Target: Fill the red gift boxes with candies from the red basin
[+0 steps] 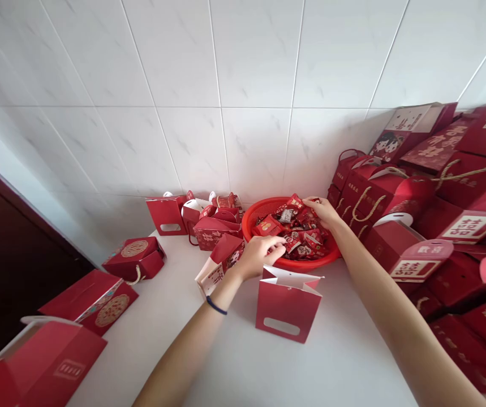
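The red plastic basket sits at the centre of the frame on a white table, close to the tiled wall. It is round, with its opening facing up, and it is heaped with wrapped sweets in red and silver packets.

The left hand reaches in from the lower centre to the basket's near left rim. Its fingers are curled down onto the packets there, but whether they actually hold one cannot be told. A dark band circles that wrist.

The right hand comes in from the lower right and lies palm down over the far right side of the heap. Its fingertips are bent onto a red packet, and the grip is not clear either.

Just in front of the basket, below the left hand, a small red gift bag stands upright with its mouth open upward. Its broad face, with the slot handle, is turned toward the camera, and its long side runs left to right across the frame.

More red bags cluster left of the basket. Flat red boxes lie toward the lower left, and a tall pile of red bags fills the right edge.
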The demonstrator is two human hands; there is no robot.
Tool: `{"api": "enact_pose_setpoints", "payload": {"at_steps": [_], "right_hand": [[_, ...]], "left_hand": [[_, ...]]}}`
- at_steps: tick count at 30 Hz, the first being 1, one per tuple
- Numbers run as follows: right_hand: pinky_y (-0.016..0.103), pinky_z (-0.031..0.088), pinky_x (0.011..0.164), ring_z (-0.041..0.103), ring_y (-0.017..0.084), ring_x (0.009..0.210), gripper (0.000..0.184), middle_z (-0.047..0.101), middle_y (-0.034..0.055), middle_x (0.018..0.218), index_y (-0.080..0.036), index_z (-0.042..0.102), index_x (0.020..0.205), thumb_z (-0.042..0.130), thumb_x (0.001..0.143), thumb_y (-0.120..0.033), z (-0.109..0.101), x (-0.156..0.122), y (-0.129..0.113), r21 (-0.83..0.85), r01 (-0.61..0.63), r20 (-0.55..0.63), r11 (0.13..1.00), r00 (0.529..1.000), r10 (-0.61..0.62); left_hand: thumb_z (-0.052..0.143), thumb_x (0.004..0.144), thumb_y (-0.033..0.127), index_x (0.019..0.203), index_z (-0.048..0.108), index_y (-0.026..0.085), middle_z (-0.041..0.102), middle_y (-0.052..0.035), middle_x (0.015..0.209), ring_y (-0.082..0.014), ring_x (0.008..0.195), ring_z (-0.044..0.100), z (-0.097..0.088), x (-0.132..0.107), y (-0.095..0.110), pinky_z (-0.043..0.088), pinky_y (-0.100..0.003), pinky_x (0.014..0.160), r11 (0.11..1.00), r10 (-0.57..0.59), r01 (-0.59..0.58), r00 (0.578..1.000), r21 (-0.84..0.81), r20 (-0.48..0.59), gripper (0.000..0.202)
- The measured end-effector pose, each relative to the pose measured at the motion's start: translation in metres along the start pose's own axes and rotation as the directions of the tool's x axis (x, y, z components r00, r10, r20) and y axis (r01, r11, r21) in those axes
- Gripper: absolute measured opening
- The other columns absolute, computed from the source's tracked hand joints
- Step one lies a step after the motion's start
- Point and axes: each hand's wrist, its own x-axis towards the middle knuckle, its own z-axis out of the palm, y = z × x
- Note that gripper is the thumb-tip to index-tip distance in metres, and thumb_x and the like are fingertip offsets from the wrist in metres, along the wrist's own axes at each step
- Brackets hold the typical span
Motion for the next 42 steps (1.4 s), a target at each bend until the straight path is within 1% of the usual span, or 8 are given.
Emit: {"api": "enact_pose_setpoints", "payload": {"at_steps": [2, 5, 10, 14, 18, 28, 36, 42], "right_hand": [[0.023, 0.036, 0.046, 0.041, 0.010, 0.046, 0.035, 0.045, -0.0043, 0.053, -0.020, 0.053, 0.080, 0.063, 0.086, -0.053, -0.003, -0.020, -0.011, 0.114, 0.016, 0.017, 0.993, 1.000, -0.018], [0.022, 0.038, 0.048, 0.043, 0.009, 0.047, 0.039, 0.048, -0.0037, 0.058, -0.021, 0.051, 0.079, 0.067, 0.082, -0.056, -0.009, -0.054, -0.027, 0.248, 0.043, 0.050, 0.968, 0.997, -0.057], [0.022, 0.032, 0.043, 0.037, 0.007, 0.044, 0.039, 0.043, -0.0058, 0.054, -0.019, 0.061, 0.077, 0.079, 0.078, -0.054, -0.023, -0.112, -0.059, 0.389, 0.199, 0.153, 0.900, 0.949, -0.276], [0.023, 0.037, 0.050, 0.046, 0.010, 0.055, 0.028, 0.058, -0.0004, 0.066, -0.019, 0.068, 0.080, 0.072, 0.089, -0.045, -0.022, -0.146, -0.079, 0.085, 0.457, 0.205, 0.885, 0.862, -0.464], [0.024, 0.043, 0.064, 0.055, 0.013, 0.068, 0.019, 0.066, 0.0007, 0.076, -0.020, 0.068, 0.081, 0.064, 0.094, -0.033, -0.013, -0.154, -0.075, -0.210, 0.611, 0.192, 0.763, 0.791, -0.581], [0.025, 0.047, 0.062, 0.063, 0.015, 0.069, 0.023, 0.073, 0.0029, 0.087, -0.021, 0.072, 0.106, 0.058, 0.098, -0.038, 0.006, -0.147, -0.063, -0.112, 0.539, 0.229, 0.835, 0.831, -0.507], [0.026, 0.050, 0.076, 0.067, 0.017, 0.083, 0.032, 0.073, 0.0038, 0.092, -0.019, 0.073, 0.093, 0.065, 0.094, -0.050, 0.028, -0.144, -0.050, 0.064, 0.532, 0.265, 0.844, 0.807, -0.528], [0.023, 0.036, 0.046, 0.046, 0.008, 0.046, 0.036, 0.063, -0.0003, 0.068, -0.018, 0.066, 0.080, 0.064, 0.092, -0.052, 0.020, -0.152, -0.052, 0.168, 0.420, 0.110, 0.892, 0.891, -0.441]], "left_hand": [[0.060, 0.088, 0.036, 0.105, 0.073, 0.019, 0.074, -0.0095, 0.121, -0.0219, 0.102, 0.070, -0.020, -0.005, 0.007, 0.053, -0.035, 0.092, 0.943, 0.027, -0.009, 0.998, -0.333, 0.049, 0.027], [0.063, 0.083, 0.034, 0.072, 0.074, 0.020, 0.068, -0.0076, 0.133, -0.0271, 0.122, 0.063, -0.054, -0.018, 0.023, 0.048, -0.042, 0.106, 0.830, 0.163, -0.090, 0.983, -0.551, 0.085, 0.020], [0.069, 0.086, 0.033, 0.089, 0.083, 0.024, 0.074, -0.0064, 0.123, -0.0257, 0.115, 0.068, -0.074, -0.037, 0.049, 0.050, -0.038, 0.101, 0.970, 0.101, -0.018, 0.935, -0.242, 0.339, 0.017], [0.067, 0.089, 0.032, 0.096, 0.082, 0.022, 0.080, -0.0038, 0.101, -0.0217, 0.096, 0.073, -0.057, -0.033, 0.044, 0.055, -0.032, 0.088, 0.990, -0.025, 0.053, 0.978, -0.129, 0.206, 0.019], [0.076, 0.080, 0.032, 0.106, 0.080, 0.022, 0.079, -0.0052, 0.111, -0.0251, 0.105, 0.071, -0.051, -0.028, 0.039, 0.055, -0.033, 0.090, 0.978, -0.096, 0.122, 0.983, -0.168, 0.156, 0.028], [0.081, 0.076, 0.035, 0.115, 0.078, 0.023, 0.077, -0.0076, 0.119, -0.0278, 0.109, 0.071, -0.055, -0.030, 0.039, 0.056, -0.039, 0.093, 0.968, -0.134, 0.170, 0.972, -0.185, 0.191, 0.040], [0.077, 0.077, 0.030, 0.106, 0.080, 0.020, 0.079, -0.0037, 0.098, -0.0248, 0.096, 0.071, -0.054, -0.028, 0.039, 0.055, -0.035, 0.086, 0.962, -0.069, 0.136, 0.960, -0.237, 0.270, 0.031], [0.081, 0.073, 0.031, 0.110, 0.079, 0.019, 0.079, -0.0050, 0.102, -0.0225, 0.090, 0.070, -0.054, -0.029, 0.041, 0.055, -0.034, 0.083, 0.966, -0.088, 0.150, 0.957, -0.211, 0.276, 0.039]]}}
